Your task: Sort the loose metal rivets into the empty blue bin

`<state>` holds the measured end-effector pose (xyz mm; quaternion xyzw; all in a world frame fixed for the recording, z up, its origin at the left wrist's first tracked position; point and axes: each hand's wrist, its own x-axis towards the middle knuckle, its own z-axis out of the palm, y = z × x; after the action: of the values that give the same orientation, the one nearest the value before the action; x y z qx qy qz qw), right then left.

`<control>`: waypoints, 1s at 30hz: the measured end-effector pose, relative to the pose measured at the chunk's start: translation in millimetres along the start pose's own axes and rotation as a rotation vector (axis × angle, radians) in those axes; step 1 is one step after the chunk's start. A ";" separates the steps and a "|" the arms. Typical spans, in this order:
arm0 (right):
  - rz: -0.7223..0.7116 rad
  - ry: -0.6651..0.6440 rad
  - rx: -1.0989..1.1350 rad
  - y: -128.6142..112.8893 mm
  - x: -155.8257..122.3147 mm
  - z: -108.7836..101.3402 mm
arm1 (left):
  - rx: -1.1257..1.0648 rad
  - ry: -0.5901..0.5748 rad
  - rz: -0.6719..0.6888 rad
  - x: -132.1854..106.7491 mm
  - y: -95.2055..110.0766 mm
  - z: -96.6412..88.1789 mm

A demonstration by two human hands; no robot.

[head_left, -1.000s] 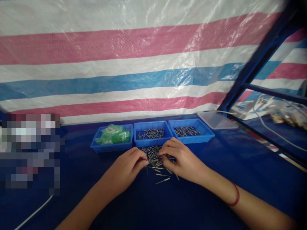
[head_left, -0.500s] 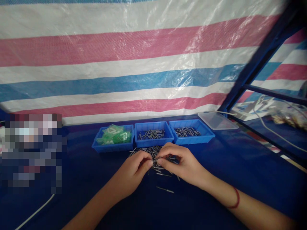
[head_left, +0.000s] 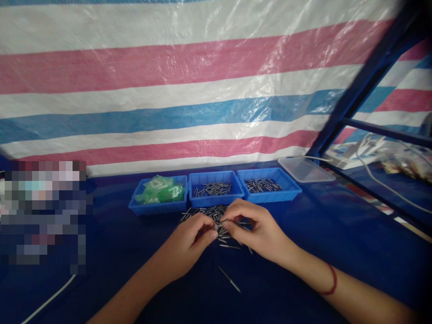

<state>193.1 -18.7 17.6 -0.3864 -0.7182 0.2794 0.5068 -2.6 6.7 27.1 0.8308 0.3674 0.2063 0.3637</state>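
Both my hands meet over a loose heap of blind rivets on the dark blue table. My left hand has its thumb and index finger pinched around a small metal piece that looks like a rivet, mostly covered by the fingertips. Just beside it, the fingertips of my right hand are also pinched, on what appears to be a thin rivet. A single rivet lies slanted on the table nearer to me, apart from the heap. Another rivet rests at the heap's front edge.
Behind the heap stand three blue bins: a left bin with green-and-clear plastic packets, a middle bin and a right bin with rivets. A clear lid lies at right. A white cable crosses the left side.
The single rivet in front has turned to a steeper slant and lies slightly nearer to me. My hands have barely moved, still pinched close together over the heap.
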 end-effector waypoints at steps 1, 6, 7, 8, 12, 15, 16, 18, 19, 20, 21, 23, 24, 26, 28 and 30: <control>-0.006 0.003 -0.004 0.3 0.0 -0.2 | 0.004 0.003 0.004 0.1 0.0 0.5; -0.016 0.017 -0.018 0.1 0.2 -0.3 | 0.027 0.051 0.003 -0.1 0.3 2.2; -0.016 0.021 -0.018 -0.2 0.3 -0.1 | 0.031 0.065 0.005 -0.2 0.0 2.4; -0.016 0.023 -0.019 -0.5 0.4 0.0 | 0.035 0.082 0.007 -0.3 -0.4 2.6; -0.012 0.023 -0.036 -1.0 1.0 -0.4 | 0.041 0.158 0.012 -0.4 -2.2 3.5; -0.003 0.017 -0.061 0.2 1.7 -1.2 | 0.040 0.232 0.047 -1.0 -0.9 4.2; -0.003 0.014 -0.070 0.8 1.8 -1.2 | 0.044 0.261 0.066 -1.3 0.2 4.5; -0.017 0.007 -0.092 2.3 1.6 -0.4 | 0.059 0.312 0.104 -2.5 2.8 5.2; -0.035 -0.003 -0.112 3.1 1.3 0.3 | 0.066 0.330 0.121 -3.2 4.0 5.8; -0.062 -0.018 -0.139 3.9 1.0 1.1 | 0.072 0.341 0.135 -4.0 5.0 6.4; -0.095 -0.038 -0.175 4.8 0.7 1.7 | 0.080 0.342 0.146 -5.0 5.7 7.0; -0.167 -0.089 -0.253 6.3 1.1 1.0 | 0.099 0.332 0.144 -6.8 6.2 8.0; -0.195 -0.111 -0.288 7.0 2.1 -1.1 | 0.110 0.318 0.128 -7.7 6.1 8.3; -0.217 -0.110 -0.349 8.4 6.2 -10.7 | 0.133 0.276 0.084 -9.2 6.1 8.2; -0.191 -0.051 -0.433 10.7 12.4 -27.7 | 0.166 0.185 0.079 -10.2 6.8 7.5; -0.134 0.040 -0.561 15.6 19.0 -49.5 | 0.228 0.038 0.142 -11.0 8.4 7.0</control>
<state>240.5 6.2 31.2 -0.4686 -0.7812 0.0281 0.4115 -1.5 -8.7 28.0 0.8866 0.3357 0.2038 0.2445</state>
